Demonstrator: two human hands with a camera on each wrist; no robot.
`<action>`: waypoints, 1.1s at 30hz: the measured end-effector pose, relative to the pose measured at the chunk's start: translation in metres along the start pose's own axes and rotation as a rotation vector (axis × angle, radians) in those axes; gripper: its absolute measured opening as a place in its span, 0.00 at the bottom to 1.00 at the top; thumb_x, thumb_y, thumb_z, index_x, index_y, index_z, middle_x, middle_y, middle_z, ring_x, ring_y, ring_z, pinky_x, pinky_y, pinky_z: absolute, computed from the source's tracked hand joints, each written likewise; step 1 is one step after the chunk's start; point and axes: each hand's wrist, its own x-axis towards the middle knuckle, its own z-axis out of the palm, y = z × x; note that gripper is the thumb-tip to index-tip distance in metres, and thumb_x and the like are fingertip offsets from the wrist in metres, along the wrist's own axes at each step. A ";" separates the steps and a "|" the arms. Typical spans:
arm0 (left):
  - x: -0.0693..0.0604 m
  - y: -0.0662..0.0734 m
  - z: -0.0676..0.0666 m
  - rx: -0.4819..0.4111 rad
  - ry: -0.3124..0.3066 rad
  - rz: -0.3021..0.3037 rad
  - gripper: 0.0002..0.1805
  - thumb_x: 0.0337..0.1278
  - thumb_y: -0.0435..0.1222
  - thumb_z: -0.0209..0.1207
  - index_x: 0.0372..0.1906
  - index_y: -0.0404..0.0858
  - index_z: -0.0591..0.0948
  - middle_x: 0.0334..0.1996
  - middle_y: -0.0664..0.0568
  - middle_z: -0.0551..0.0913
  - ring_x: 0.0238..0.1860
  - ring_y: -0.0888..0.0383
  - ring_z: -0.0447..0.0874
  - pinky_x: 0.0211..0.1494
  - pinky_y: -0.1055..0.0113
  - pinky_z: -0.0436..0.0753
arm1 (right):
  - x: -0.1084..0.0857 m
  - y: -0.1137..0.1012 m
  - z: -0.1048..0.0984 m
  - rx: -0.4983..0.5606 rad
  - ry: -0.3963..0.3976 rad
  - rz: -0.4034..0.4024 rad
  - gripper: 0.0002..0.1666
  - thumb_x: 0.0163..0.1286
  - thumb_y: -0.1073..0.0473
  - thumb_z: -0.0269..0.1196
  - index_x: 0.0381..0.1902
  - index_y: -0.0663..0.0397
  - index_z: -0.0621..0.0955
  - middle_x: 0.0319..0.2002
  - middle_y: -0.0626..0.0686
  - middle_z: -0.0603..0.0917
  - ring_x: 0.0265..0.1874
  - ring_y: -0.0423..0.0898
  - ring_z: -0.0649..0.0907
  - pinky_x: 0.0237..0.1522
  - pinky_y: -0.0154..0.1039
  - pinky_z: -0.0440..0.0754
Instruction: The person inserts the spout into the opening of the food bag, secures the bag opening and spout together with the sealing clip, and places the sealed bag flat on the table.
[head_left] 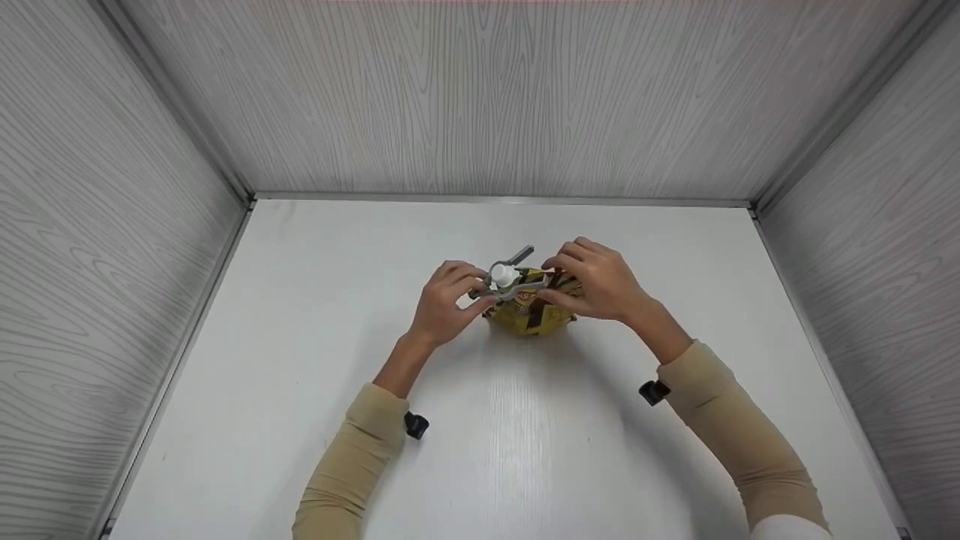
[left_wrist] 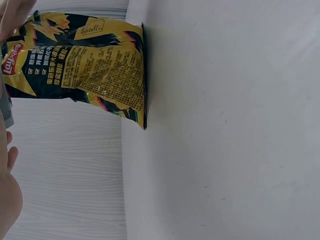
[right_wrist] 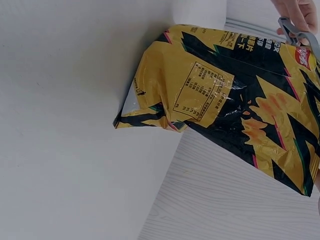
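A yellow and black bag of chips (head_left: 529,321) stands upright on the white table, its printed panels facing both wrist cameras. At its top edge is a grey bag clip (head_left: 523,256) with a white spout cap (head_left: 503,275). The clip's two arms are spread apart. My left hand (head_left: 445,301) pinches the clip near the cap end. My right hand (head_left: 600,281) grips the bag's top right corner between thumb and fingers. In the right wrist view the clip (right_wrist: 296,31) sits by the bag's top edge; how far it reaches over the bag cannot be told.
The white tabletop (head_left: 495,435) stretches around the bag. Grey wood-grain panels stand at the back (head_left: 480,97), left (head_left: 90,270) and right (head_left: 885,247), with metal strips along their edges. A small black camera sits on each wrist.
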 end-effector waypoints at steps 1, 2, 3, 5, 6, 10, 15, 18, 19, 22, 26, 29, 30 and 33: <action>0.000 0.000 0.000 0.000 0.002 0.002 0.12 0.59 0.43 0.75 0.36 0.39 0.87 0.44 0.51 0.90 0.52 0.53 0.83 0.59 0.58 0.84 | 0.001 0.000 0.000 0.005 -0.010 0.005 0.25 0.66 0.39 0.73 0.48 0.52 0.87 0.39 0.54 0.88 0.39 0.51 0.84 0.39 0.49 0.86; 0.000 0.000 0.001 -0.001 0.003 0.005 0.12 0.59 0.43 0.75 0.36 0.39 0.87 0.44 0.50 0.90 0.52 0.53 0.83 0.59 0.58 0.84 | 0.002 0.000 0.000 0.008 -0.020 0.011 0.25 0.66 0.38 0.72 0.48 0.52 0.87 0.39 0.54 0.88 0.39 0.51 0.84 0.39 0.49 0.86; 0.000 0.000 0.001 -0.003 0.005 0.007 0.12 0.59 0.43 0.75 0.36 0.39 0.87 0.44 0.51 0.91 0.52 0.53 0.83 0.59 0.58 0.84 | 0.003 0.001 -0.001 0.008 -0.032 0.018 0.26 0.66 0.37 0.72 0.48 0.51 0.87 0.39 0.54 0.88 0.39 0.51 0.84 0.39 0.49 0.86; 0.000 0.000 0.001 -0.004 0.008 0.008 0.12 0.59 0.44 0.75 0.36 0.40 0.88 0.44 0.50 0.91 0.52 0.53 0.84 0.60 0.58 0.84 | 0.006 0.001 0.000 0.007 -0.056 0.031 0.28 0.66 0.35 0.71 0.48 0.51 0.87 0.39 0.54 0.88 0.38 0.51 0.84 0.38 0.49 0.85; 0.000 0.000 0.001 -0.003 0.009 0.007 0.12 0.59 0.44 0.75 0.37 0.40 0.88 0.44 0.51 0.91 0.52 0.53 0.84 0.60 0.58 0.84 | 0.007 0.001 0.000 0.006 -0.068 0.039 0.28 0.65 0.34 0.71 0.48 0.51 0.87 0.40 0.54 0.88 0.38 0.51 0.84 0.37 0.50 0.84; -0.001 0.000 0.001 0.003 0.007 0.007 0.12 0.59 0.44 0.75 0.38 0.40 0.88 0.45 0.51 0.91 0.53 0.54 0.84 0.60 0.59 0.84 | 0.011 0.004 0.002 0.003 -0.104 0.054 0.33 0.65 0.29 0.69 0.49 0.52 0.86 0.39 0.54 0.88 0.37 0.51 0.83 0.36 0.49 0.84; -0.002 0.000 0.001 0.011 -0.001 0.005 0.12 0.60 0.45 0.74 0.39 0.41 0.88 0.46 0.52 0.91 0.53 0.55 0.83 0.61 0.60 0.84 | 0.016 0.006 0.003 0.007 -0.126 0.052 0.39 0.65 0.24 0.65 0.51 0.54 0.86 0.40 0.56 0.89 0.36 0.52 0.84 0.37 0.51 0.85; -0.003 -0.001 0.001 0.012 -0.004 0.001 0.12 0.61 0.44 0.74 0.39 0.40 0.89 0.46 0.52 0.91 0.53 0.55 0.83 0.61 0.60 0.84 | 0.019 0.006 0.002 -0.005 -0.142 0.053 0.42 0.64 0.22 0.65 0.52 0.54 0.85 0.40 0.56 0.89 0.37 0.52 0.84 0.38 0.50 0.85; -0.003 0.000 0.001 0.011 -0.005 0.001 0.12 0.61 0.44 0.74 0.39 0.40 0.89 0.46 0.52 0.91 0.54 0.55 0.83 0.61 0.60 0.84 | 0.020 0.006 0.002 -0.011 -0.148 0.053 0.42 0.63 0.23 0.65 0.52 0.54 0.85 0.40 0.56 0.89 0.37 0.52 0.84 0.38 0.51 0.85; -0.003 0.000 0.001 0.008 -0.008 -0.003 0.12 0.61 0.44 0.74 0.39 0.40 0.89 0.46 0.52 0.91 0.54 0.55 0.83 0.61 0.60 0.84 | 0.022 0.006 0.002 -0.020 -0.170 0.065 0.44 0.61 0.22 0.66 0.54 0.53 0.84 0.41 0.55 0.88 0.38 0.52 0.84 0.38 0.50 0.85; -0.003 0.000 0.001 0.006 -0.012 -0.005 0.12 0.61 0.44 0.73 0.40 0.40 0.89 0.46 0.52 0.91 0.54 0.55 0.83 0.62 0.59 0.84 | 0.025 0.006 0.001 -0.030 -0.218 0.097 0.49 0.61 0.16 0.60 0.56 0.53 0.82 0.44 0.55 0.87 0.38 0.53 0.83 0.37 0.50 0.84; -0.002 0.000 0.001 0.007 -0.014 -0.002 0.11 0.61 0.44 0.74 0.40 0.40 0.89 0.46 0.52 0.91 0.54 0.54 0.83 0.61 0.59 0.84 | 0.027 0.006 0.001 -0.047 -0.250 0.108 0.54 0.61 0.12 0.54 0.58 0.53 0.81 0.46 0.55 0.87 0.39 0.53 0.82 0.37 0.50 0.83; -0.002 0.000 0.001 0.008 -0.014 0.000 0.11 0.60 0.43 0.74 0.40 0.40 0.89 0.46 0.51 0.91 0.54 0.54 0.83 0.61 0.59 0.84 | 0.028 0.006 0.001 -0.053 -0.254 0.104 0.55 0.61 0.11 0.53 0.59 0.53 0.80 0.46 0.56 0.87 0.39 0.53 0.82 0.37 0.50 0.83; -0.002 0.000 0.001 0.008 -0.013 0.002 0.12 0.60 0.43 0.74 0.39 0.40 0.89 0.46 0.51 0.91 0.54 0.54 0.83 0.61 0.59 0.84 | 0.028 0.006 0.001 -0.060 -0.259 0.105 0.58 0.61 0.09 0.49 0.61 0.52 0.79 0.46 0.56 0.87 0.40 0.54 0.83 0.38 0.51 0.84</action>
